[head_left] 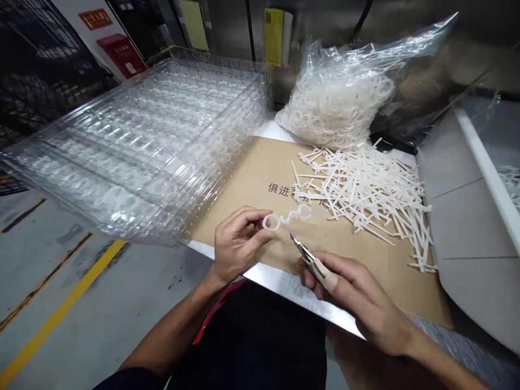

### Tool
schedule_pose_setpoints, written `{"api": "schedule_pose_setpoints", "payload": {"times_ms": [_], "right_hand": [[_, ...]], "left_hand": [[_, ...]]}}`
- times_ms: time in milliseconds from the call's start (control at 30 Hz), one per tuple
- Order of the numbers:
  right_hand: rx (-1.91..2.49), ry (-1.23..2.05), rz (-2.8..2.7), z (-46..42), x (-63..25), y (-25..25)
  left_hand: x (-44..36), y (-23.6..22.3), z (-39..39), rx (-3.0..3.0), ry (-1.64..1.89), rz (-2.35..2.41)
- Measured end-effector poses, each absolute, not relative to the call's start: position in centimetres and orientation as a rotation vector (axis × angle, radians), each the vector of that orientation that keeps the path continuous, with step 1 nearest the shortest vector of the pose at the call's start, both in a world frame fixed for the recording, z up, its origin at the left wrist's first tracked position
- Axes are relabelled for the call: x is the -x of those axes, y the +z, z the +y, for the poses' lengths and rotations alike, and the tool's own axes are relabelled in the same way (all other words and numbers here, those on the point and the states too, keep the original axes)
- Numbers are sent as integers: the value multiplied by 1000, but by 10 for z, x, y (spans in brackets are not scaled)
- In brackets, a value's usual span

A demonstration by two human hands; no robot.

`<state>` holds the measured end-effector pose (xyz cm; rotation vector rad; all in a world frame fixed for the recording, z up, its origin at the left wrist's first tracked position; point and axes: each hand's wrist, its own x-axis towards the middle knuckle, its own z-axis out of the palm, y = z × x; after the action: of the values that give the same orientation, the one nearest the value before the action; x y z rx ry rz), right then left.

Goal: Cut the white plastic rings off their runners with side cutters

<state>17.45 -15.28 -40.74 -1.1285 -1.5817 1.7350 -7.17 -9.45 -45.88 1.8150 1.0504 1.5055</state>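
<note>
Between the thumb and fingers of my left hand (239,238) is one end of a white plastic part with two rings (290,218), joined by a wavy link. My right hand (349,287) is closed around a pair of small nippers (312,260) with pale handles. Their metal tip points up and left, a little below the ringed part and apart from it. A brown cardboard sheet (244,179) with printed characters lies under both hands. To the right on it spreads a pile of thin white plastic sticks (365,189).
Stacked clear plastic trays (134,141) fill the left of the table. A clear bag of white rings (337,108) stands at the back. On the right rises an open box (475,216). The table's metal edge (280,284) runs close to my body.
</note>
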Motion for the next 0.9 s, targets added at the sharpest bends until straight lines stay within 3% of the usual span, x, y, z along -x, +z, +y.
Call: {"api": "schedule_pose_setpoints", "payload": {"times_ms": [467,900], "right_hand": [[1057,1854,-1467,-142,-161,-416],[1084,1794,-1536,-149,-176,-420]], "left_hand": [[54,-456,-111,-1179,1630,1001],[44,-462,-117,-1218,1609,992]]}}
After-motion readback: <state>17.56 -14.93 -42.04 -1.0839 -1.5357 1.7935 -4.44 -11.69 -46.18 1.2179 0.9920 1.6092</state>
